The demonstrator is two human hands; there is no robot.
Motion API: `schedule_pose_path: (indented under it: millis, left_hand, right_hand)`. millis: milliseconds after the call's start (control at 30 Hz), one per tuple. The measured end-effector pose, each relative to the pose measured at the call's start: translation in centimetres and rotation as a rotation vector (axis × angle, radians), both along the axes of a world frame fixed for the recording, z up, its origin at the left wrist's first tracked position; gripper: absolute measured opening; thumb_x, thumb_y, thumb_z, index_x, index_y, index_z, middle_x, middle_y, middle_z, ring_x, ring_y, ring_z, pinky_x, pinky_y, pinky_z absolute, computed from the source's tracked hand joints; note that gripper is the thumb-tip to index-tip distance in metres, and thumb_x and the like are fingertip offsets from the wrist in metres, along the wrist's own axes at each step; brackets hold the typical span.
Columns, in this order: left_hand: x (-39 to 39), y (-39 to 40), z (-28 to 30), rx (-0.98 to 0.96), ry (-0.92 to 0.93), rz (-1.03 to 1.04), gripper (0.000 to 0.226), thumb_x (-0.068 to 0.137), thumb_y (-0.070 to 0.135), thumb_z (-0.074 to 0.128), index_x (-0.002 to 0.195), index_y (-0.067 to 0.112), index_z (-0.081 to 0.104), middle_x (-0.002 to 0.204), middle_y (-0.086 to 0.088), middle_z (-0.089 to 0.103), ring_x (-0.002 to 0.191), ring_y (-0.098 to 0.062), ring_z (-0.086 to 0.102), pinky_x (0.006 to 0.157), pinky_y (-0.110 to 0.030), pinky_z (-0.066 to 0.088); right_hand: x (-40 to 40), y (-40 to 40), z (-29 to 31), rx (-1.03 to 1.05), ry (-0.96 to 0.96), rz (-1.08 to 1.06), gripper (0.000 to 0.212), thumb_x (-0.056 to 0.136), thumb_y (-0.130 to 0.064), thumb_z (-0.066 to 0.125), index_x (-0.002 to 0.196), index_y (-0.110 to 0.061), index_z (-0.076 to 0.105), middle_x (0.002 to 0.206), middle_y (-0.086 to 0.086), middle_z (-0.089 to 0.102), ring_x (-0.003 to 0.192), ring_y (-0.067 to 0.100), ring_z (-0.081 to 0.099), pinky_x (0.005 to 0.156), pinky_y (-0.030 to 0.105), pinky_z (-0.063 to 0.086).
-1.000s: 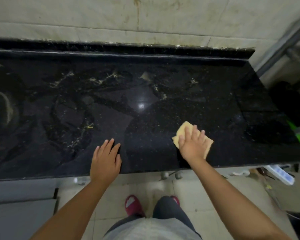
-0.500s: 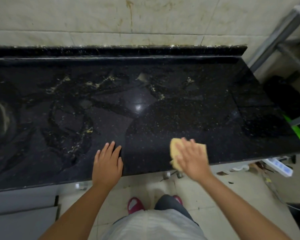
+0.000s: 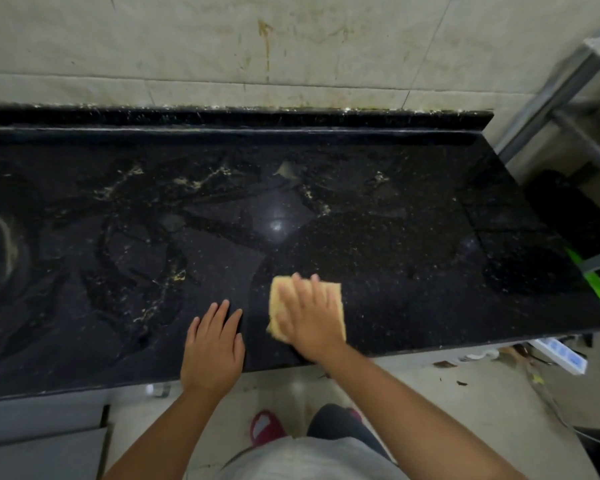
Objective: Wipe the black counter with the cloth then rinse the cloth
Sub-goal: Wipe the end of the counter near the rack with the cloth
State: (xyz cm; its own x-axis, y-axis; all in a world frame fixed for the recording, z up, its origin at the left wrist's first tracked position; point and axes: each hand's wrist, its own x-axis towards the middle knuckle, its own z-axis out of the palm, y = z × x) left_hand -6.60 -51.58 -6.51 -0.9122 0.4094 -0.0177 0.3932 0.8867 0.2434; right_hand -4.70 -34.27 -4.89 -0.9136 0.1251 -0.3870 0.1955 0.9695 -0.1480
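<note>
A yellow cloth lies flat on the black counter near its front edge. My right hand presses down on the cloth with straight, spread fingers and covers most of it. To the left of it, my left hand rests flat on the counter at the front edge, fingers straight, holding nothing. The counter surface shows pale streaks and wet patches across its middle and left.
A stained tiled wall rises behind the counter. A metal rack and a green object stand past the counter's right end. A white power strip lies on the floor below. A round sink rim shows at far left.
My right hand has slid the cloth leftward along the front edge, closer to my left hand. My left hand has stayed in place on the counter.
</note>
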Motion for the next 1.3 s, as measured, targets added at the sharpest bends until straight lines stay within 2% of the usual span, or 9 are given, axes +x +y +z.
schedule_pose_path:
  millis: [100,233,333,400,500,733,967,1167,1300]
  left_hand:
    - [-0.1,-0.2,-0.6,0.036,0.031,0.016,0.046,0.083,0.027,0.032,0.105,0.006,0.067,0.114,-0.015,0.065,0.111,-0.027,0.052,0.095,-0.042,0.036]
    - [-0.2,-0.2,-0.8,0.089,0.074,0.039,0.047,0.087,0.028,0.030,0.104,0.005,0.068,0.113,-0.015,0.065,0.109,-0.031,0.057,0.096,-0.038,0.031]
    - [-0.4,0.1,-0.2,0.083,0.088,0.053,0.046,0.079,0.027,0.034,0.098,0.006,0.070,0.108,-0.015,0.067,0.100,-0.034,0.064,0.088,-0.052,0.044]
    - [-0.6,0.8,0.1,0.053,0.079,0.089,0.044,0.076,0.028,0.036,0.093,0.006,0.071,0.103,-0.015,0.069,0.097,-0.033,0.066,0.084,-0.061,0.040]
    - [-0.9,2.5,0.3,0.084,0.067,0.092,0.046,0.076,0.029,0.035,0.094,0.006,0.070,0.103,-0.015,0.069,0.099,-0.030,0.064,0.080,-0.060,0.045]
    - [-2.0,8.5,0.7,0.157,0.089,0.130,0.045,0.079,0.026,0.036,0.107,0.005,0.065,0.114,-0.021,0.063,0.115,-0.029,0.041,0.081,-0.061,0.043]
    - [-2.4,13.3,0.7,0.084,0.021,0.273,0.045,0.081,0.025,0.038,0.111,0.006,0.064,0.117,-0.022,0.061,0.109,-0.042,0.057,0.082,-0.060,0.043]
    - [-3.8,16.1,1.0,0.202,0.016,0.509,0.045,0.082,0.012,0.052,0.126,0.000,0.053,0.130,-0.029,0.049,0.122,-0.047,0.043,0.093,-0.061,0.036]
    - [-4.6,17.6,1.1,0.180,0.020,0.521,0.051,0.084,0.023,0.041,0.129,0.000,0.050,0.134,-0.027,0.045,0.127,-0.045,0.038,0.098,-0.059,0.033]
  right_hand:
    - [2.3,-0.1,-0.7,0.061,0.027,0.090,0.055,0.094,-0.047,0.004,0.132,-0.033,0.040,0.134,-0.005,0.055,0.127,0.028,0.041,0.102,0.043,0.034]
    - [5.6,5.4,-0.4,0.096,-0.026,0.002,0.055,0.096,-0.047,-0.003,0.126,-0.034,0.041,0.127,-0.009,0.060,0.116,0.023,0.058,0.098,0.036,0.032]
    - [6.3,11.3,0.3,0.131,-0.002,-0.096,0.081,0.082,-0.063,-0.015,0.142,-0.031,0.030,0.152,-0.004,0.026,0.140,0.025,0.027,0.111,0.038,0.016]
    - [6.0,15.6,0.4,0.102,0.002,-0.300,0.071,0.083,-0.059,-0.003,0.146,-0.031,0.013,0.157,-0.003,0.006,0.145,0.024,0.003,0.115,0.041,0.008]
    - [4.7,20.4,0.8,0.118,0.071,-0.576,0.052,0.098,-0.040,0.024,0.147,-0.025,0.014,0.157,0.004,0.009,0.144,0.030,0.004,0.116,0.043,0.009]
    - [-5.7,25.1,1.3,0.048,0.096,-0.849,0.053,0.098,-0.041,0.020,0.148,-0.024,0.010,0.158,0.002,-0.002,0.144,0.031,-0.006,0.114,0.048,-0.002]
    - [-16.5,19.1,0.2,-0.006,0.111,-0.293,0.053,0.099,-0.039,0.023,0.147,-0.022,0.012,0.158,0.004,0.001,0.143,0.033,-0.005,0.115,0.044,0.000]
    - [-12.4,13.8,-0.6,-0.077,0.064,0.269,0.058,0.092,-0.048,0.012,0.147,-0.028,0.011,0.158,-0.002,0.001,0.145,0.025,-0.005,0.116,0.044,0.001]
    - [-7.3,21.7,-1.2,0.041,0.145,0.379,0.052,0.086,-0.047,0.023,0.129,-0.031,0.046,0.131,0.000,0.057,0.119,0.027,0.056,0.099,0.037,0.037]
